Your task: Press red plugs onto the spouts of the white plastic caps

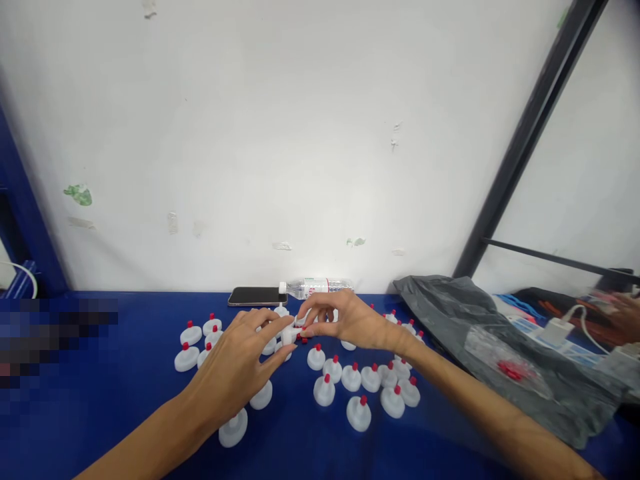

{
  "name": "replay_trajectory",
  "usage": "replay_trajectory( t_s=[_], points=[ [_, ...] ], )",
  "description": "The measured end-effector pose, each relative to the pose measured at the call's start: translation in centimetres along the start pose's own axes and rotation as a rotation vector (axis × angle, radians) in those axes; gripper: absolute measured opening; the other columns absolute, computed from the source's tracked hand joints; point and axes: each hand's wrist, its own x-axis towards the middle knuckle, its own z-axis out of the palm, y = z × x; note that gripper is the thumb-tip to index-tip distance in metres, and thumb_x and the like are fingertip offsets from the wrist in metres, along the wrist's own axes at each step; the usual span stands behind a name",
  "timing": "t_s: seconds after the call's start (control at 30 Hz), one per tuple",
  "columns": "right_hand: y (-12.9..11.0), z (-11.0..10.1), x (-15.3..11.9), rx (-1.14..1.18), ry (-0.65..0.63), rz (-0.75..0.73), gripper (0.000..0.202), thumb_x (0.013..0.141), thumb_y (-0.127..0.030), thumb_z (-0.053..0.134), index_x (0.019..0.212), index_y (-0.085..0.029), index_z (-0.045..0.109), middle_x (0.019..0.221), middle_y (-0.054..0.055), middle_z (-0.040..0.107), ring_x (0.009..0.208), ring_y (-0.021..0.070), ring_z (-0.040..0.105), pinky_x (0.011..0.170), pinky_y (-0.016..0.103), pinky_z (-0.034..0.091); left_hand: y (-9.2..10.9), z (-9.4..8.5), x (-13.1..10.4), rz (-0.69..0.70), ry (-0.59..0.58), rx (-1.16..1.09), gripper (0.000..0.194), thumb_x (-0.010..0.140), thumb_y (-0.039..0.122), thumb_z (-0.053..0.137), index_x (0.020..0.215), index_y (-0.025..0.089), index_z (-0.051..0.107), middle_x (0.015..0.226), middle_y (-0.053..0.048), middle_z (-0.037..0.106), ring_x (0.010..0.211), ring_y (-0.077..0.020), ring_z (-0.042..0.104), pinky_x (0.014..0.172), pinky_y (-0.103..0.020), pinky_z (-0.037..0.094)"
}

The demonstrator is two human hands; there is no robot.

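Observation:
Near the middle of the blue table, my left hand (pixel 247 347) grips a white spout cap (pixel 289 335) between thumb and fingers, tilted so its spout points right. My right hand (pixel 340 321) is closed in a pinch at the spout's end, where a small red tip (pixel 303 331) shows between the fingertips. Loose red tips (pixel 304 341) lie just below. More white caps with red tips, such as one white cap (pixel 359 413), stand on both sides of my hands. Two white caps near my left forearm, one of them a cap (pixel 233 429), have their tops partly hidden.
A phone (pixel 257 296) and a clear plastic bottle (pixel 316 287) lie along the wall. To the right, a grey plastic bag (pixel 450 320) bears a clear bag of red tips (pixel 513 370). Beyond it are a white charger (pixel 557 330) and a blurred hand (pixel 623 313) of another person.

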Motion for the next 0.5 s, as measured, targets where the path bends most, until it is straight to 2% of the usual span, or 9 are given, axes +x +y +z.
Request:
replay_trajectory(
  t_s=[0.1, 0.27, 0.4, 0.5],
  points=[
    [-0.1, 0.2, 0.0, 0.036, 0.018, -0.014, 0.017, 0.086, -0.029, 0.077, 0.102, -0.023, 0.072, 0.083, -0.001, 0.075, 0.075, 0.0146, 0.07, 0.068, 0.024, 0.051, 0.2, -0.1, 0.2, -0.091, -0.001, -0.126, 0.033, 0.098, 0.034, 0.053, 0.126, 0.026, 0.067, 0.12, -0.008, 0.074, 0.107, -0.0313, 0.069, 0.09, -0.05, 0.057],
    [-1.2, 0.9, 0.0, 0.131, 0.114, -0.057, 0.018, 0.083, -0.036, 0.08, 0.09, -0.021, 0.075, 0.08, -0.001, 0.074, 0.068, 0.0133, 0.066, 0.067, 0.025, 0.05, 1.0, -0.7, 0.6, -0.396, 0.049, -0.472, 0.046, 0.092, 0.048, 0.063, 0.132, 0.025, 0.064, 0.12, -0.006, 0.076, 0.104, -0.0269, 0.073, 0.094, -0.044, 0.059],
    [-2.3, 1.6, -0.3, 0.222, 0.135, -0.054, 0.015, 0.084, -0.035, 0.079, 0.089, -0.021, 0.078, 0.081, 0.0, 0.075, 0.071, 0.0144, 0.067, 0.066, 0.025, 0.052, 2.1, -1.4, 0.7, -0.488, -0.002, -0.79, 0.053, 0.091, 0.052, 0.063, 0.134, 0.021, 0.063, 0.125, -0.009, 0.074, 0.111, -0.027, 0.071, 0.098, -0.042, 0.058],
    [-2.6, 1.8, -0.4, 0.224, 0.136, -0.075, 0.012, 0.085, -0.032, 0.078, 0.092, -0.023, 0.08, 0.084, 0.0, 0.077, 0.072, 0.0141, 0.068, 0.066, 0.025, 0.053, 2.3, -1.5, 0.8, -0.543, 0.007, -0.985, 0.056, 0.087, 0.053, 0.07, 0.131, 0.019, 0.064, 0.124, -0.01, 0.075, 0.111, -0.0288, 0.071, 0.096, -0.041, 0.06]
  ],
)
